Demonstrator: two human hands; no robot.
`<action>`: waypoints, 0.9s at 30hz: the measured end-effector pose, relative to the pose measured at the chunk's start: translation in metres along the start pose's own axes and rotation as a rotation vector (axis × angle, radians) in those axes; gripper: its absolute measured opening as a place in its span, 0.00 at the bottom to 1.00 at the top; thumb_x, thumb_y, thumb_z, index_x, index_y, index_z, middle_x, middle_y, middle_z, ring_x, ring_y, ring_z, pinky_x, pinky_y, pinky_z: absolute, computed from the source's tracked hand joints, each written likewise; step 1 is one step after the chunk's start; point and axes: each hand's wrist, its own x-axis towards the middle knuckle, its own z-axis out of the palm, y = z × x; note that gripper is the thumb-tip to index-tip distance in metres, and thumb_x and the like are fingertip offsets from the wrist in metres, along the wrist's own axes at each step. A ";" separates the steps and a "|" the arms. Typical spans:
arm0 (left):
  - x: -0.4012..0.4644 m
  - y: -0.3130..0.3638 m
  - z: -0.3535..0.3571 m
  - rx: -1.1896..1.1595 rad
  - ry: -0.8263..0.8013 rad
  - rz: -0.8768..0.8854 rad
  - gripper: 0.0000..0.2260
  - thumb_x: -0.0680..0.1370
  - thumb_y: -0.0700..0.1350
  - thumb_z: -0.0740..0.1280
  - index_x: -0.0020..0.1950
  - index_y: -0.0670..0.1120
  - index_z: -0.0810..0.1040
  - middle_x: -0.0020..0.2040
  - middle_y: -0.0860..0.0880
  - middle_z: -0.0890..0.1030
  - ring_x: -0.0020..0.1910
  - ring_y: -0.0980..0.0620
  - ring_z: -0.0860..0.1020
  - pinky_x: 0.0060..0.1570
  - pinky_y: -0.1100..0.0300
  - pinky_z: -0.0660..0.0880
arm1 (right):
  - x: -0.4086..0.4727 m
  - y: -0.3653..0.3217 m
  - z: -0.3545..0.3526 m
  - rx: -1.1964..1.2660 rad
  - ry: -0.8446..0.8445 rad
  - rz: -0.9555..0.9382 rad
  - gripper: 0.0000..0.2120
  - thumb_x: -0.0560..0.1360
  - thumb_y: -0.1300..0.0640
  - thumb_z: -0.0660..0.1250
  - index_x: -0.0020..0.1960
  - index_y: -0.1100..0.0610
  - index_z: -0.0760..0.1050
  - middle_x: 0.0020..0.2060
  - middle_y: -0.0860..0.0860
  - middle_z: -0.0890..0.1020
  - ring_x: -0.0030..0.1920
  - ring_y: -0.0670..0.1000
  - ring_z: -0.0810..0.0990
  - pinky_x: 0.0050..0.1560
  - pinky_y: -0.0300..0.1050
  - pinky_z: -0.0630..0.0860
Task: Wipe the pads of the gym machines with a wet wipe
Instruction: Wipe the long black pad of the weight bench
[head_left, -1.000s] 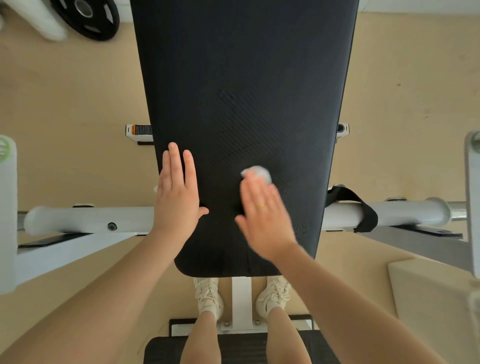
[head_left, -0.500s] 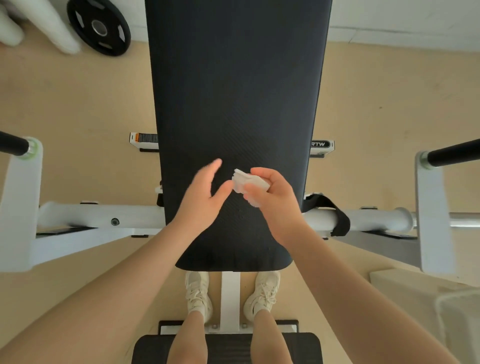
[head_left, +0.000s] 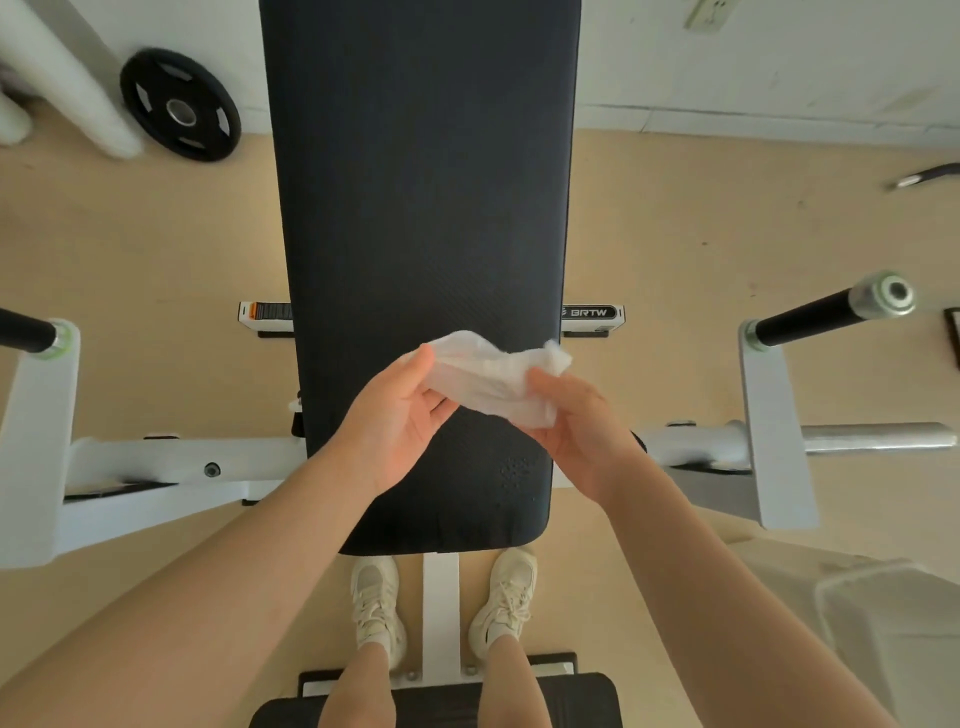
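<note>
Nearest, at 6 o'clock: a black seat pad (head_left: 436, 701) at the bottom edge, two legs over it, pale sneakers (head_left: 378, 608) on the tan floor (head_left: 145, 249) either side of a white post (head_left: 440, 613).

Above that, both forearms reach in from 7 and 5 o'clock. Left hand (head_left: 395, 415) palm-up, thumb and fingers pinching the left end of the wipe (head_left: 493, 374). Right hand (head_left: 576, 426) curled round the wipe's right end, thumb on top. Wipe white, crumpled, stretched between the two hands, held above the long black pad (head_left: 421, 208), apart from it; centre of view.

The pad runs from 6 toward 12 o'clock, textured, rounded near end.

White frame arms (head_left: 156, 467) go out at 9 and 3 o'clock; black-gripped handles (head_left: 815, 317) on upright plates at both sides. A "BRTW" label (head_left: 589, 313) shows just right of the pad.

Far: black weight plate (head_left: 180, 104) at 11 o'clock, leaning by the white wall (head_left: 753, 62).
</note>
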 end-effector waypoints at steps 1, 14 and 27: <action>0.000 -0.002 0.002 -0.024 0.004 -0.008 0.13 0.81 0.47 0.56 0.63 0.49 0.73 0.60 0.47 0.79 0.59 0.51 0.78 0.60 0.56 0.73 | 0.000 0.001 -0.003 0.062 0.033 0.017 0.13 0.77 0.58 0.62 0.61 0.59 0.74 0.57 0.56 0.79 0.57 0.53 0.78 0.57 0.47 0.76; -0.010 -0.006 0.018 0.033 -0.063 -0.291 0.23 0.78 0.59 0.54 0.47 0.45 0.83 0.45 0.44 0.83 0.43 0.50 0.81 0.38 0.61 0.79 | 0.000 0.002 -0.012 -0.164 0.163 -0.033 0.08 0.80 0.55 0.58 0.52 0.57 0.74 0.47 0.53 0.77 0.46 0.50 0.76 0.39 0.39 0.76; 0.002 0.003 -0.003 0.484 0.110 -0.011 0.05 0.79 0.44 0.61 0.52 0.48 0.75 0.54 0.49 0.79 0.53 0.53 0.79 0.50 0.61 0.76 | 0.003 -0.019 -0.031 -0.405 0.097 -0.183 0.10 0.79 0.62 0.58 0.47 0.52 0.76 0.39 0.53 0.80 0.39 0.53 0.78 0.41 0.52 0.76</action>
